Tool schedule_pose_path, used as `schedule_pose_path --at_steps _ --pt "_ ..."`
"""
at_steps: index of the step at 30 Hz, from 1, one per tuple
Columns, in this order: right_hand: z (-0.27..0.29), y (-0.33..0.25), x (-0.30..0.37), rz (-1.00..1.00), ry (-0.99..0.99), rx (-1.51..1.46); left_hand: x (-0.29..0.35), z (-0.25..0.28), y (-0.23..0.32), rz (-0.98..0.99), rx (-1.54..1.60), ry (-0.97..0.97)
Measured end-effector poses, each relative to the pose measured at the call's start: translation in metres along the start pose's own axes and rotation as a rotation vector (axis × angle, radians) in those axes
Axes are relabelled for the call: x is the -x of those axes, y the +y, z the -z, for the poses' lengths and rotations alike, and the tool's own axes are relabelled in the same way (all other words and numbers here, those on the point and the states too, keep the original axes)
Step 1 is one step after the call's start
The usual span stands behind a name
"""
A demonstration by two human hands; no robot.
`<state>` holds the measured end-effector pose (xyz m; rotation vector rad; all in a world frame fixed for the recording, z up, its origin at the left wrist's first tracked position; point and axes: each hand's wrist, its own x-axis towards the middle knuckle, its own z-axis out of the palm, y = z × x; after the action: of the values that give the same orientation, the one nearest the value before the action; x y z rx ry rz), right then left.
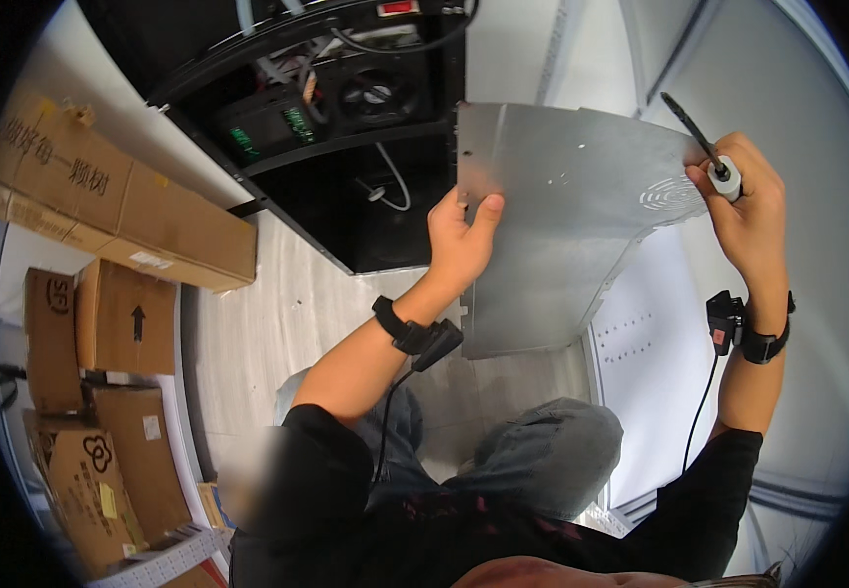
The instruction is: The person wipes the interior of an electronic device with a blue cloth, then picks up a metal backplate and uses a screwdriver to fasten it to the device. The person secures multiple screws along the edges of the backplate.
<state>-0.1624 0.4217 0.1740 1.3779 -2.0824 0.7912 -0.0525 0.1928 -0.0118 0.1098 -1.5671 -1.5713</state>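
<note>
Several brown cardboard boxes (121, 206) (left side)

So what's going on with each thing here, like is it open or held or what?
Metal panel: off the case, held up in the air by both hands.
Left hand: closed in a grip on the panel's left edge.
Right hand: closed around a screwdriver and the panel's right corner.
Computer case: side open, fan and cables showing.
Cardboard boxes: closed, stacked on the left.
</note>
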Motion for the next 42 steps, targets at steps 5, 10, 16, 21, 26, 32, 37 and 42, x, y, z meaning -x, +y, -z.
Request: schedule_pose_path --at_steps 5,10,16,21,26,32,37,42 --pt "-0.034 -0.029 -0.037 0.216 0.004 -0.09 0.0 0.053 0.018 -0.106 -0.009 0.184" --pt "-0.076 -0.058 -0.066 0.316 0.008 -0.161 -0.004 0.108 0.037 -0.148 -0.13 0.362" --pt "-0.126 -0.085 -0.078 0.193 0.238 -0.222 -0.013 0.167 0.039 -0.166 -0.148 0.471" --pt "-0.168 -0.065 -0.019 -0.61 0.516 -0.699 -0.025 0.196 0.031 -0.121 -0.122 0.452" --pt "-0.24 -0.064 0.032 -0.773 0.447 -1.399 -0.039 0.212 0.029 -0.007 -0.045 0.432" --pt "-0.269 -0.083 0.018 -0.874 0.477 -1.178 -0.047 0.23 0.017 0.077 -0.093 0.452" --pt "-0.288 -0.082 0.013 -0.862 0.458 -1.105 -0.051 0.234 0.014 0.06 -0.134 0.508" --pt "-0.284 -0.087 -0.005 -0.799 0.476 -1.038 -0.059 0.235 0.026 0.061 -0.17 0.528"
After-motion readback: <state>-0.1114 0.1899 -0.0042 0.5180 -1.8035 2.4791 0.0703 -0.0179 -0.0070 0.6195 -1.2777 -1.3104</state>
